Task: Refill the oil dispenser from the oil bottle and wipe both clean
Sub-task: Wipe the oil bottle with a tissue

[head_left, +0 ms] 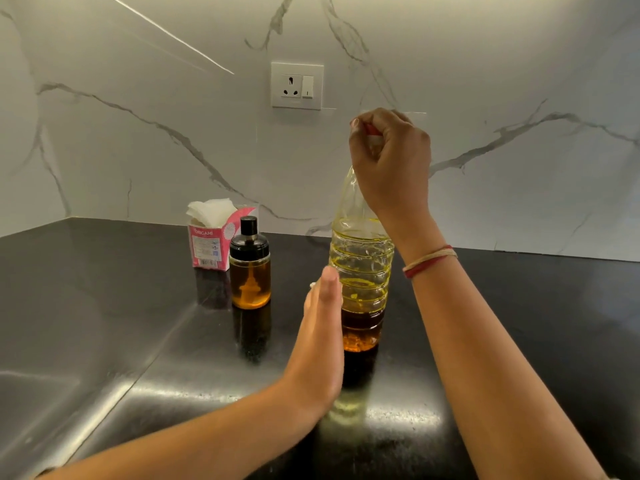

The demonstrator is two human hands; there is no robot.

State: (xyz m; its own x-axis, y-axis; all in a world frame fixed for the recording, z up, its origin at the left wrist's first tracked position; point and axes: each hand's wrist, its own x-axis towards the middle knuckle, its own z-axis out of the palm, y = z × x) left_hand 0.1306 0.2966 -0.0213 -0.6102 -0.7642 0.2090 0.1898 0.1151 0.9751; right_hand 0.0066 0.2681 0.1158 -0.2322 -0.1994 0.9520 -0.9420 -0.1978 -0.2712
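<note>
At the middle of the dark desk [104,306] stands the oil bottle [362,271], upright, clear and ribbed, with only a shallow layer of amber oil at its base. I have my right hand [389,161] curled closed around its top; a sliver of red shows between the fingers, which I take to be the cap [371,129], so I judge this grip is there to turn the cap, though I cannot tell which way it needs to go. My left hand [323,334] is flat and open, fingers straight and together, its palm against or just beside the bottle's left side low down. Whether it actually touches I cannot tell. I read it as a brace, keeping the light, nearly empty bottle from spinning or tipping while the top is worked.

Left of the bottle and a little farther back is the oil dispenser [250,268], a small glass jar with its black lid on, amber oil nearly up to the lid. It stands apart from both hands, untouched.

Behind it, just beside it toward the far left, a pink tissue box [207,245] with white tissues sticking up waits near the marble wall [138,133], handy for the wiping.
</note>
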